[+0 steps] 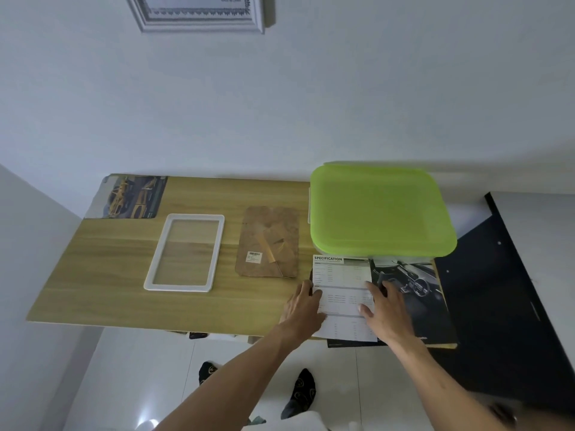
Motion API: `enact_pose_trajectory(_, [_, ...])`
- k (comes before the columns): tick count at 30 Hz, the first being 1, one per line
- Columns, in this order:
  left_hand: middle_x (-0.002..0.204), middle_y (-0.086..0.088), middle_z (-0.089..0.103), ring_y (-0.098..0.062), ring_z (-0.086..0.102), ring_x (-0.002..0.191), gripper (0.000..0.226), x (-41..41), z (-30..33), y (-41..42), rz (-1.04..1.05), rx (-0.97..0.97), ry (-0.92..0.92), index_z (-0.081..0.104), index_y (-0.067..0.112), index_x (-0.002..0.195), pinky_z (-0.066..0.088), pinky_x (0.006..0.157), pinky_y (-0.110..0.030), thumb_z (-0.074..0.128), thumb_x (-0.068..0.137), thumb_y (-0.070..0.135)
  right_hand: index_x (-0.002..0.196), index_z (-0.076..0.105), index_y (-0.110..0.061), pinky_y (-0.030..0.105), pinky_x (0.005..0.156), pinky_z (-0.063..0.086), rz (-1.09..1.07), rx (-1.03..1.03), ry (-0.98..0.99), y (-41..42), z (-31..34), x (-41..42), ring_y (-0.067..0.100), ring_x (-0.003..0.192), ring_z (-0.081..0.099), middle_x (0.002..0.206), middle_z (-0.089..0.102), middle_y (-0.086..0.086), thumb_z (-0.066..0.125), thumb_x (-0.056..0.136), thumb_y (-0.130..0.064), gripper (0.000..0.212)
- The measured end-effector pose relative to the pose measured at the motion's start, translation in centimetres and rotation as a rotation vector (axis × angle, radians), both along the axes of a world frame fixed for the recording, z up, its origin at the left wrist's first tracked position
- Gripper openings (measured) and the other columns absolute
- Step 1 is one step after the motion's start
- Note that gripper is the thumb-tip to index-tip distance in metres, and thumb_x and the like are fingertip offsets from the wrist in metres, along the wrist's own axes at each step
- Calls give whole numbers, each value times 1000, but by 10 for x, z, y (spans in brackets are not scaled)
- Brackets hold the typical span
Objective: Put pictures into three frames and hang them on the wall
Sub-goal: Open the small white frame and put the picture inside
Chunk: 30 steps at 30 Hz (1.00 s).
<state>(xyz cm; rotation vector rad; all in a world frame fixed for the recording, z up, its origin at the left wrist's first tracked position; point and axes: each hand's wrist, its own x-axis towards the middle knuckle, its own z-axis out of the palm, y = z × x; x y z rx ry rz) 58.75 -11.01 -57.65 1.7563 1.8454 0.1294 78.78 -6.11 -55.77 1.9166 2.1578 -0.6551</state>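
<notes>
An empty white picture frame (184, 252) lies flat on the wooden table (109, 275). Right of it lies its brown backing board (268, 242) with a barcode sticker. At the table's front right a white "SPECIFICATION" sheet (342, 281) lies on a dark car-interior picture (417, 287). My left hand (303, 306) touches the sheet's left edge with straight fingers. My right hand (387, 309) rests flat on the sheet's right side. A yellow-car picture (130, 196) lies at the back left corner. A framed picture (199, 12) hangs on the wall above.
A container with a lime green lid (379, 209) stands at the table's back right, just behind the sheet. A black panel (504, 290) sits right of the table. My socked feet (298, 393) stand on the white tiled floor below the table's front edge.
</notes>
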Motion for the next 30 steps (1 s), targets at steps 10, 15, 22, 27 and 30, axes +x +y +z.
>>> enact_pose_trajectory(10, [139,-3,36,-22,42,123,33,-4,-3,5,9,-2,6,58,5,116,50,87,-35,63,88,21,148,34,-26,47,105,44,-50,-3,-9,1,-5,-15,35,143,21,152,23,16,56,95,-40,59])
enact_pose_trajectory(15, [137,-4,38,-23,43,124,44,-10,1,4,11,56,-33,52,9,129,48,94,-37,62,90,27,141,46,-15,47,103,45,38,93,-83,0,-4,-20,39,134,37,144,38,23,64,89,-41,61])
enact_pose_trajectory(22, [134,-1,43,-21,44,124,52,-71,21,5,127,187,49,47,14,129,47,90,-35,61,88,43,142,49,-12,44,109,41,227,166,115,10,13,-77,30,137,42,147,44,13,58,94,-43,58])
enact_pose_trajectory(27, [139,-3,43,-24,45,126,60,-147,43,6,228,185,86,45,13,135,47,96,-38,60,87,45,145,43,-15,34,103,44,313,156,191,24,32,-141,25,130,47,143,47,8,52,96,-46,59])
enact_pose_trajectory(30, [137,-5,44,-25,44,125,62,-192,52,5,286,195,110,46,11,135,46,97,-39,59,87,48,148,38,-20,34,104,43,340,132,218,33,42,-183,24,131,46,145,44,5,52,96,-46,60])
